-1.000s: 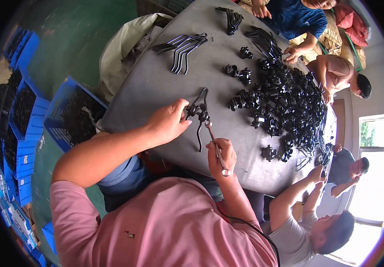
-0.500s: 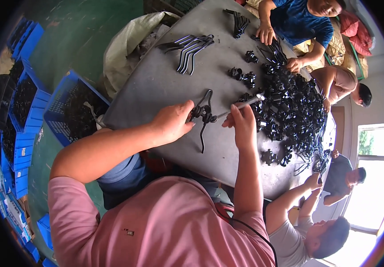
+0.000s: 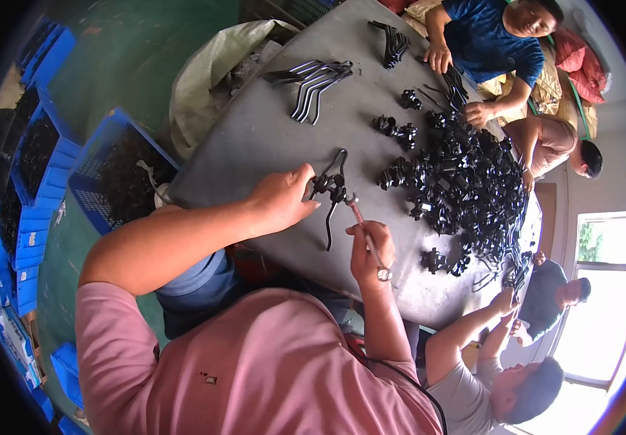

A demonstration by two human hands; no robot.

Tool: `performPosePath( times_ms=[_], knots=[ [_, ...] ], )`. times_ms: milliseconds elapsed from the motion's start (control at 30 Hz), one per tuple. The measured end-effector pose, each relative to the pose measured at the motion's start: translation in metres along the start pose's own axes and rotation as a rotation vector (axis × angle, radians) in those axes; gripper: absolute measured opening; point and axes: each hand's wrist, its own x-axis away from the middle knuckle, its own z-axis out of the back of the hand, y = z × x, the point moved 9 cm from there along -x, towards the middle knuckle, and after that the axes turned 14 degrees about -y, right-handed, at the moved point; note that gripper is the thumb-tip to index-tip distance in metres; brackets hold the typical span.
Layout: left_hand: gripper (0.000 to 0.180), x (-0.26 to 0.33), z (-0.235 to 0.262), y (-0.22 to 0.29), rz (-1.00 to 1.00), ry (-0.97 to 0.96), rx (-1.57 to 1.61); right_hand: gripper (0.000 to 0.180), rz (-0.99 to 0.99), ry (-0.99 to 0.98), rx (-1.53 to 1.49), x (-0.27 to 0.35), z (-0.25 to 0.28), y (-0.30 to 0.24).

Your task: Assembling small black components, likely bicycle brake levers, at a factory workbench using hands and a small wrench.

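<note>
Take the clock around the fitting (image 3: 330, 187), with twelve toward the upper edge. The fitting sits on a bent rod (image 3: 329, 228), over the near part of the table (image 3: 244, 138). At nine o'clock, the left hand (image 3: 284, 199) is closed on the fitting between thumb and fingers, probably so that it does not turn. At five o'clock, the right hand (image 3: 372, 246) is wrapped around a wrench (image 3: 359, 215); its upper end is at the fitting's right side, but whether it grips a nut is too small to tell. The grip lies along the handle, I suppose for leverage.

The pile (image 3: 465, 188) of black fittings is at three o'clock, perhaps there so that several people can reach it. Spare rods lie in bundles at twelve (image 3: 314, 83) and at one o'clock (image 3: 395, 47), apart from the pile, it seems for easy picking.

By count: one wrench, one rod in work, two bundles on the far left part. The twelve o'clock bundle has about five or six rods, overlapping. The pile cannot be counted. Four other people are around the table's side. At nine o'clock, beyond the left forearm, stands one blue crate (image 3: 92, 192) with dark contents.
</note>
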Motion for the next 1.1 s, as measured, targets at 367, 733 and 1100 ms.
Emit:
performPosePath(
  times_ms=[367, 733, 1100],
  knots=[
    [0.048, 0.003, 0.003, -0.001, -0.032, 0.05, -0.034, 0.041, 0.159, -0.094, 0.086, -0.005, -0.027, -0.019],
    [0.04, -0.001, -0.019, -0.001, 0.078, -0.033, 0.107, 0.017, -0.508, -0.155, -0.541, -0.07, -0.015, 0.046],
    [0.04, 0.098, 0.132, -0.068, 0.181, 0.456, 0.499, 0.023, -0.15, -0.304, 0.276, 0.006, 0.045, 0.044]
  ],
)
